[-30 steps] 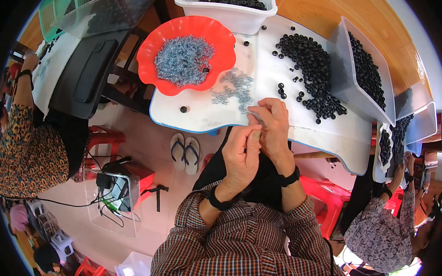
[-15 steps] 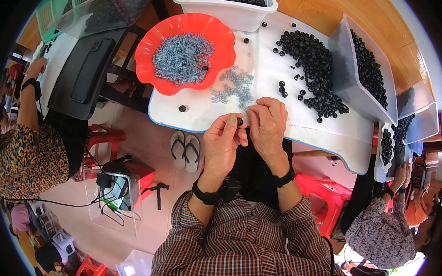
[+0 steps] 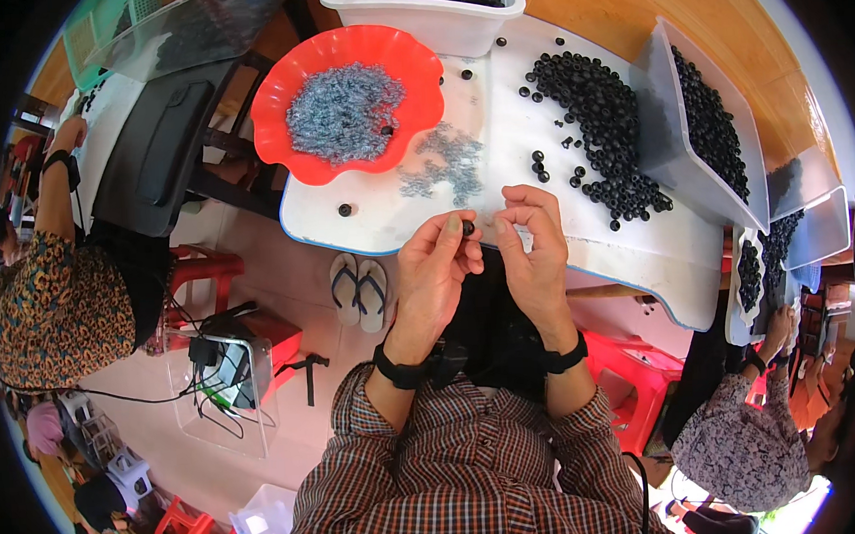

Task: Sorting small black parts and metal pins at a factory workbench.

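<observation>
My left hand [image 3: 435, 276] pinches a small black ring [image 3: 468, 228] between thumb and fingertips at the near edge of the white table [image 3: 497, 102]. My right hand [image 3: 534, 253] is close beside it, fingers curled and pinched together near the ring; what it holds is too small to tell. A heap of black rings [image 3: 601, 135] lies on the table to the right. A red scalloped bowl [image 3: 273, 111] full of small grey metal pieces [image 3: 344, 113] sits at the left, with loose grey pieces [image 3: 442, 166] spilled beside it.
Clear bins of black rings stand at the back [image 3: 435, 9] and right [image 3: 708, 131]. A person in a patterned top [image 3: 53, 312] sits at left, another person [image 3: 750, 444] at lower right. Red stools [image 3: 642, 372], sandals [image 3: 357, 284] and a cabled box [image 3: 227, 371] are on the floor.
Both hands have lifted slightly toward the table edge and drawn a little apart; the black ring now shows clearly at my left fingertips.
</observation>
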{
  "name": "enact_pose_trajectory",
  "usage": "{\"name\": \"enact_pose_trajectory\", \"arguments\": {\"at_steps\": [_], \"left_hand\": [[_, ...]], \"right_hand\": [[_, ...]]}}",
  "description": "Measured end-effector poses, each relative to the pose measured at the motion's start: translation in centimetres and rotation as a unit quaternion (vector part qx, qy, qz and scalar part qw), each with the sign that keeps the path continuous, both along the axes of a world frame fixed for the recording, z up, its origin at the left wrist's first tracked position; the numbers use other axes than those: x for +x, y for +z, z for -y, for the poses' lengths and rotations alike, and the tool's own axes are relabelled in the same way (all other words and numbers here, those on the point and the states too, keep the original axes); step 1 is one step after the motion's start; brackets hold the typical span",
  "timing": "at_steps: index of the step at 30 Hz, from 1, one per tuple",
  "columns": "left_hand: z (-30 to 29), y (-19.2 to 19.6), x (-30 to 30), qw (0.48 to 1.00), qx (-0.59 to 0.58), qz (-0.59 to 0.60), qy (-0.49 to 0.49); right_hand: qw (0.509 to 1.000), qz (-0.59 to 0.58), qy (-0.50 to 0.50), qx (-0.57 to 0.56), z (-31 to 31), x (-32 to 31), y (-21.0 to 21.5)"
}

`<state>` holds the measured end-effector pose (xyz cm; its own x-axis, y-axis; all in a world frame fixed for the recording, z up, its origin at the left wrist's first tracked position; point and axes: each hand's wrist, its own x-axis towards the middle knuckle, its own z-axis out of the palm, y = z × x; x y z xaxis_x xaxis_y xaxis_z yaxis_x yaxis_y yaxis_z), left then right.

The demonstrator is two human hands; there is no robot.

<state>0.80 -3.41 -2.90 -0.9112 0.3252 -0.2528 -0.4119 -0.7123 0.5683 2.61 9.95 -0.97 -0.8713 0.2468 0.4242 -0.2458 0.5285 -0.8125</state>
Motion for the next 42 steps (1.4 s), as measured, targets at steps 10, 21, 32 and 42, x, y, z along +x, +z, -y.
{"name": "enact_pose_trajectory", "arguments": {"at_steps": [10, 21, 32, 42], "left_hand": [[-1.4, -0.1, 0.2, 0.999, -0.019, -0.013, -0.027], [-2.0, -0.1, 0.4, 0.993, -0.070, -0.063, -0.065], [-2.6, -0.6, 0.3, 0.995, 0.037, 0.003, -0.089], [-3.7, -0.6, 0.6, 0.996, -0.027, -0.038, -0.081]], "right_hand": [[0.990, 0.068, 0.082, -0.089, -0.9, 1.1, 0.2], [0.984, 0.090, 0.106, -0.111, -2.2, 1.1, 0.2], [0.928, 0.149, 0.110, -0.323, -2.3, 1.8, 0.1], [0.929, 0.140, 0.077, -0.334, -2.5, 2.1, -0.3]]}}
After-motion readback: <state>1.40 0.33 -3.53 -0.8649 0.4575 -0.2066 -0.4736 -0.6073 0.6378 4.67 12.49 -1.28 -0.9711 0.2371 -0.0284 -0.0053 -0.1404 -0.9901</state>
